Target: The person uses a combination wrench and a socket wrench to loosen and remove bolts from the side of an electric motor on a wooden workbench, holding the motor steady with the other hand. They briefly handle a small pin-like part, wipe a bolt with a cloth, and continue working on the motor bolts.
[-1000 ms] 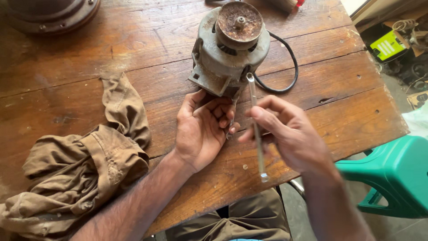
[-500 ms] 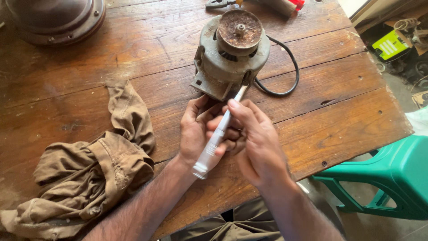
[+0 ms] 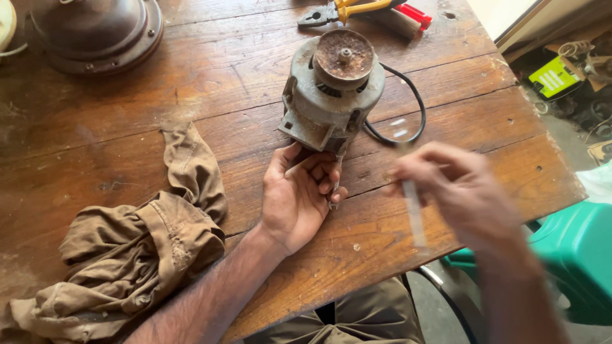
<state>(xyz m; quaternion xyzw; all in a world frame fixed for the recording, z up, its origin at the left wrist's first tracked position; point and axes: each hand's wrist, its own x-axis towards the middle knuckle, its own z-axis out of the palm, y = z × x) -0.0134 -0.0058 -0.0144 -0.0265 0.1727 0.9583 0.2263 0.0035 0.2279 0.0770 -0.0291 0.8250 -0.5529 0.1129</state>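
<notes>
A grey electric motor [image 3: 325, 95] with a rusty round top stands on the wooden table [image 3: 127, 134]. A black cable [image 3: 414, 108] loops out from its right side. My left hand [image 3: 299, 197] lies palm up at the motor's front foot, and its fingers pinch a small metal part [image 3: 333, 191] there. Over the table's near right edge, my right hand [image 3: 465, 197] is blurred and grips a slim silvery tool [image 3: 414, 213] that points down.
A crumpled brown cloth [image 3: 140, 248] lies at the left. A round brown metal housing [image 3: 95, 32] sits at the back left. Yellow-handled pliers [image 3: 344, 9] and a red-tipped tool [image 3: 408, 16] lie behind the motor. A green plastic stool [image 3: 574, 255] stands right of the table.
My right hand has pulled away from the motor to the right with the slim tool. My left hand stays at the motor's foot, fingers more spread.
</notes>
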